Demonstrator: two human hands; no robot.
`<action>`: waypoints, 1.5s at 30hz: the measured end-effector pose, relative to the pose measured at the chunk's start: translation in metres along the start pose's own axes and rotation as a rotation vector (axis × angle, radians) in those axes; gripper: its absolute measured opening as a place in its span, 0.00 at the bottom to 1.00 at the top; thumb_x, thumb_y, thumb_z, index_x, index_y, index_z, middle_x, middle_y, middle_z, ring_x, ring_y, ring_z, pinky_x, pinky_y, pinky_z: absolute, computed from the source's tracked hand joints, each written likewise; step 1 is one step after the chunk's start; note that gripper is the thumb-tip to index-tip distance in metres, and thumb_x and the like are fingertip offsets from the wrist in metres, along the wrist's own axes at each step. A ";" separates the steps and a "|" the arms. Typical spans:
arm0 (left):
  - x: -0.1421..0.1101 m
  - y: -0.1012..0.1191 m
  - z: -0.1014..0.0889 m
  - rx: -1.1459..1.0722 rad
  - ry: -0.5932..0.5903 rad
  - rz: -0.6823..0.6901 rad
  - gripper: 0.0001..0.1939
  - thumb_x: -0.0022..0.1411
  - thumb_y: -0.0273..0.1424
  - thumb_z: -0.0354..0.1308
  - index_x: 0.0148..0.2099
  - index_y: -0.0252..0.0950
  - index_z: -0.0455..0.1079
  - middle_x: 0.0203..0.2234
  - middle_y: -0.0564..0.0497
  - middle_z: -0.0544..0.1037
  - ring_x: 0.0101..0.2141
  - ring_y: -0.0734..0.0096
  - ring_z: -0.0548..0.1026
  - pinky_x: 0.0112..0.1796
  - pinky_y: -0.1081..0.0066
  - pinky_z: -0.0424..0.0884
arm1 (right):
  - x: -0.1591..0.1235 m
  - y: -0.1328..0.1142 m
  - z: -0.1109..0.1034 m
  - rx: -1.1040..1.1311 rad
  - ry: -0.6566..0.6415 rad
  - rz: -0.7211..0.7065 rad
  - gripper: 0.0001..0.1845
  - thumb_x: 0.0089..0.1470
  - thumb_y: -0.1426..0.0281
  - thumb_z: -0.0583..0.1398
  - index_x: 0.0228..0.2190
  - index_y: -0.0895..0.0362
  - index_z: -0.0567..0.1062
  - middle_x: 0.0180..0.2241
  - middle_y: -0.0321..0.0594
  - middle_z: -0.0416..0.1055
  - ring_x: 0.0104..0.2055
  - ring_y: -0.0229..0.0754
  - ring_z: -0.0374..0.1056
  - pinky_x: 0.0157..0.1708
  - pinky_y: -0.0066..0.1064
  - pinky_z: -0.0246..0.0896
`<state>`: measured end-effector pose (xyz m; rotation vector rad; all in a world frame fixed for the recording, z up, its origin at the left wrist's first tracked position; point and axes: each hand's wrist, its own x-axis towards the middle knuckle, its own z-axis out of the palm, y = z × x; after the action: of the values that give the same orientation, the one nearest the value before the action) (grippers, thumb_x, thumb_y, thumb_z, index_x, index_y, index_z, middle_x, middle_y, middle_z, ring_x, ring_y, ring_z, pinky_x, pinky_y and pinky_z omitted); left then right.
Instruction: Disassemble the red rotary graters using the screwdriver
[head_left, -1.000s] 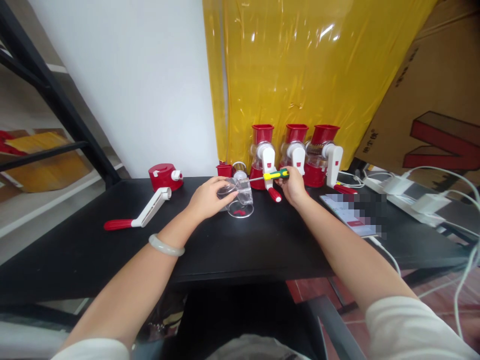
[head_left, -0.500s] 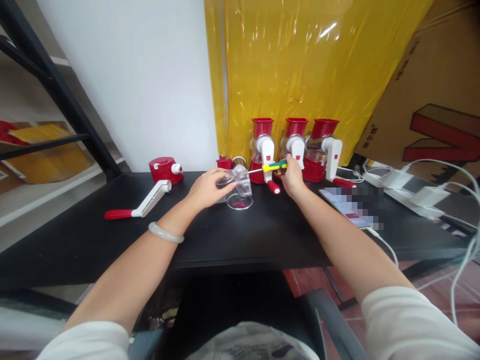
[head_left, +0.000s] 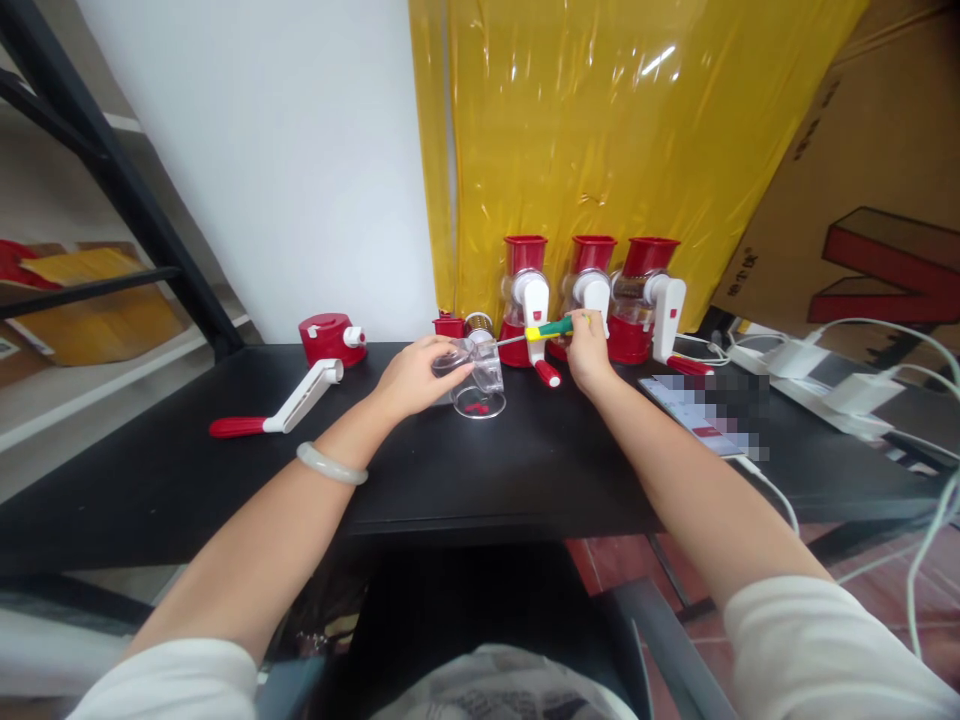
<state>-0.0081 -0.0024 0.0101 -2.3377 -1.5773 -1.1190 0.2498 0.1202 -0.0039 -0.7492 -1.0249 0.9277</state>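
Note:
My left hand (head_left: 411,376) grips a clear plastic housing (head_left: 480,385) that lies on its side on the black table (head_left: 525,470). My right hand (head_left: 587,350) is closed round a screwdriver (head_left: 541,331) with a yellow and green handle. Its metal shaft points left into the top of the clear housing. A small red piece shows inside the housing near its base.
Three assembled red and white hand-crank grinders (head_left: 592,300) stand at the table's back against yellow plastic sheeting. A loose white crank with a red grip (head_left: 281,408) and a red base part (head_left: 328,338) lie to the left. A phone (head_left: 705,420), power strips and white cables (head_left: 832,385) are at the right.
The view shifted slightly a second ago. My right hand has edged a little up with the screwdriver; my left hand still holds the clear housing in place.

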 end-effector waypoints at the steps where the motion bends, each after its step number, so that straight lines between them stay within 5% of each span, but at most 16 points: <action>1: 0.000 0.000 0.000 0.000 0.002 0.003 0.20 0.62 0.49 0.59 0.44 0.39 0.78 0.50 0.45 0.80 0.50 0.56 0.78 0.54 0.56 0.72 | 0.000 0.001 0.000 0.019 -0.006 0.008 0.12 0.54 0.57 0.60 0.32 0.52 0.65 0.31 0.31 0.66 0.28 0.33 0.67 0.25 0.26 0.68; 9: -0.001 -0.002 0.000 0.000 0.005 0.014 0.20 0.62 0.49 0.59 0.44 0.39 0.78 0.50 0.44 0.80 0.49 0.56 0.78 0.54 0.56 0.72 | 0.002 0.004 -0.009 -0.131 -0.079 0.012 0.23 0.52 0.47 0.63 0.27 0.53 0.65 0.20 0.28 0.62 0.19 0.32 0.60 0.18 0.25 0.60; 20: -0.001 -0.002 0.000 0.008 -0.007 0.009 0.21 0.63 0.50 0.59 0.45 0.39 0.77 0.50 0.45 0.79 0.48 0.56 0.78 0.54 0.57 0.72 | 0.005 0.003 -0.001 0.088 -0.093 0.109 0.10 0.52 0.61 0.60 0.31 0.53 0.66 0.21 0.27 0.64 0.19 0.32 0.60 0.21 0.25 0.61; 28: -0.001 0.001 0.000 0.005 0.004 0.018 0.21 0.63 0.49 0.59 0.44 0.37 0.77 0.49 0.44 0.80 0.48 0.56 0.78 0.52 0.57 0.73 | 0.004 0.002 -0.009 -0.060 -0.125 -0.027 0.25 0.52 0.44 0.61 0.28 0.51 0.64 0.17 0.27 0.57 0.16 0.33 0.58 0.17 0.26 0.58; 37: -0.001 0.001 -0.001 0.009 0.000 0.017 0.21 0.63 0.49 0.59 0.44 0.37 0.77 0.48 0.44 0.80 0.48 0.56 0.78 0.52 0.57 0.73 | 0.002 -0.001 -0.001 0.075 -0.090 0.104 0.10 0.53 0.60 0.60 0.31 0.52 0.66 0.18 0.24 0.59 0.16 0.30 0.57 0.19 0.23 0.61; 45: -0.001 0.001 0.000 0.008 0.010 0.029 0.20 0.63 0.48 0.59 0.44 0.38 0.77 0.48 0.44 0.80 0.47 0.57 0.78 0.52 0.58 0.73 | 0.001 -0.002 -0.008 -0.040 -0.146 -0.040 0.27 0.53 0.41 0.58 0.28 0.52 0.64 0.18 0.26 0.55 0.15 0.31 0.55 0.14 0.24 0.54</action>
<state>-0.0073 -0.0037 0.0100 -2.3381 -1.5371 -1.1147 0.2575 0.1193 -0.0047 -0.6997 -1.1852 0.9402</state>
